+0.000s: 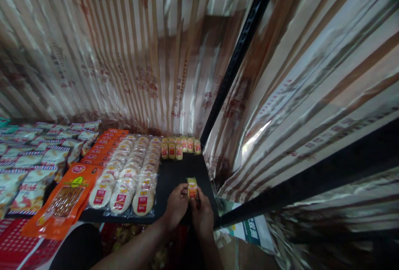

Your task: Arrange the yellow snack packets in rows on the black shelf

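Both of my hands are at the front of the black shelf [168, 178], holding one small yellow snack packet [192, 187] with a red-orange label. My left hand [177, 204] grips its left side, fingers curled in. My right hand [202, 211] pinches it from the lower right, with the thumb on the front. Farther back on the shelf, several matching yellow packets [172, 149] stand in rows near the corner post. To the left of my hands, clear bags of round rice crackers [144, 195] lie in overlapping columns.
Orange snack bags [67, 197] and white chip bags [35, 187] fill the shelf's left side. A black metal post [230, 74] rises at the back right corner. Striped plastic sheeting [149, 53] hangs behind and to the right. Below the shelf sits a red basket [15, 241].
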The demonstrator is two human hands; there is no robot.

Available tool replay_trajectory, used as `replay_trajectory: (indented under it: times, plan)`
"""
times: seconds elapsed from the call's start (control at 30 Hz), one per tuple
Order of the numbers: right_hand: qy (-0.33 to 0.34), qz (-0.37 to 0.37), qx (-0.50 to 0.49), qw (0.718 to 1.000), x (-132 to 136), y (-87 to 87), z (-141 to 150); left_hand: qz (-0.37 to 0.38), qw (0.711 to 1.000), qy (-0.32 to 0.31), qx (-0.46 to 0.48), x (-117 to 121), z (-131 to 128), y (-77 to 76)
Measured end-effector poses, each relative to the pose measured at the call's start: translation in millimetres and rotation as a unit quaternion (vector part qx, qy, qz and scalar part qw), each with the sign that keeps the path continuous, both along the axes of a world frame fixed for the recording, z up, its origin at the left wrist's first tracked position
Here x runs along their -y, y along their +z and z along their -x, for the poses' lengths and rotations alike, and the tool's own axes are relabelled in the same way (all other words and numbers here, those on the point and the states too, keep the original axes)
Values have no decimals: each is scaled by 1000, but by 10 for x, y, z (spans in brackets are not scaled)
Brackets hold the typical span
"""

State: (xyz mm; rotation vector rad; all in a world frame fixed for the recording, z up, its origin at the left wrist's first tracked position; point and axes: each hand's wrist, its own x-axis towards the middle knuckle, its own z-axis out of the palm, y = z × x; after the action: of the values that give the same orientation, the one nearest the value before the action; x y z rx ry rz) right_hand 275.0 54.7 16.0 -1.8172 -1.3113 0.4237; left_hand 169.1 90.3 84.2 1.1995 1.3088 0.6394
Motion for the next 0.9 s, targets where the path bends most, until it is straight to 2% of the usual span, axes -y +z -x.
replay_trajectory:
  times: [0.17,0.5,0.67,0.9]
  plan:
    - [-16,-7,5,1000,-125,14,-7,-13,1000,8,12,-121,-63,-73]
    - [-43,-57,-1,997,-496,-106,-41,-43,998,33,36,-385,-231,-195]
    - [-46,-68,8,997,-671,-100,-47,-62,996,58,12,-537,-300,-285]
    - [-62,-82,-10,995,-915,-164,-66,-85,993,68,-48,-723,-346,-229]
